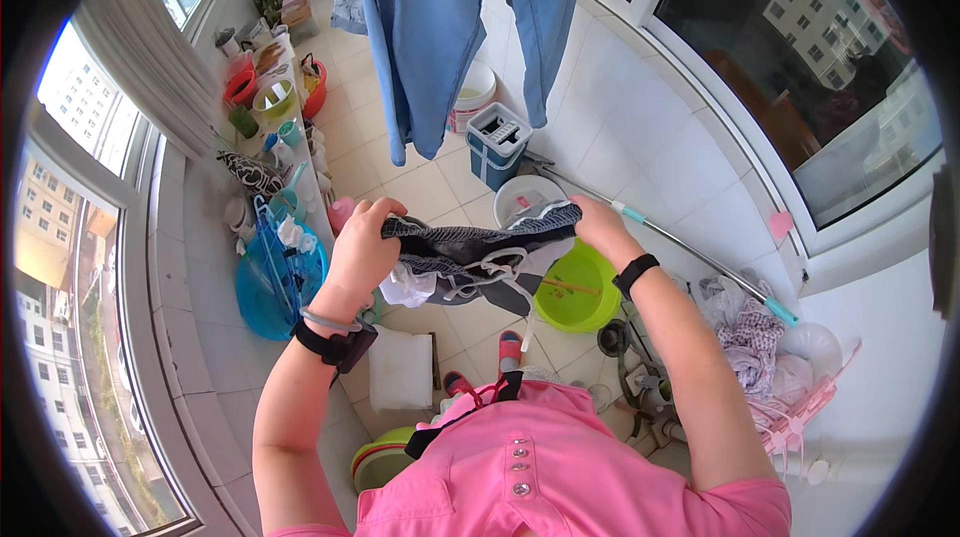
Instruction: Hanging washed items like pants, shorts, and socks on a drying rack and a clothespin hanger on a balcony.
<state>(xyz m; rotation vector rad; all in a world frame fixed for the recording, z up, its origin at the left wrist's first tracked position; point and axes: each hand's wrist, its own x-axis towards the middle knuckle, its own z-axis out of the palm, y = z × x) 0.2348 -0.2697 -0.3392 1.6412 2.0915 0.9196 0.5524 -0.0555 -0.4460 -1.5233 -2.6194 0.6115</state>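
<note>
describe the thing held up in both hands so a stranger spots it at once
Start at the blue trousers hanging at the top. Below them, the left hand and right hand hold a dark grey garment between them. Unlike the plain trousers, it has a gathered edge and a dangling pale string.

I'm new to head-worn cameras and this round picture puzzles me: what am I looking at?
There is no machine working here, only a person, bare-handed. A wide fisheye camera on their head looks down, so straight edges bend and the rim goes black. The left hand and right hand each grip one end of a dark grey garment, spread between them. On the tiled floor stand a green basin and a blue bucket. Blue trousers hang ahead.
</note>
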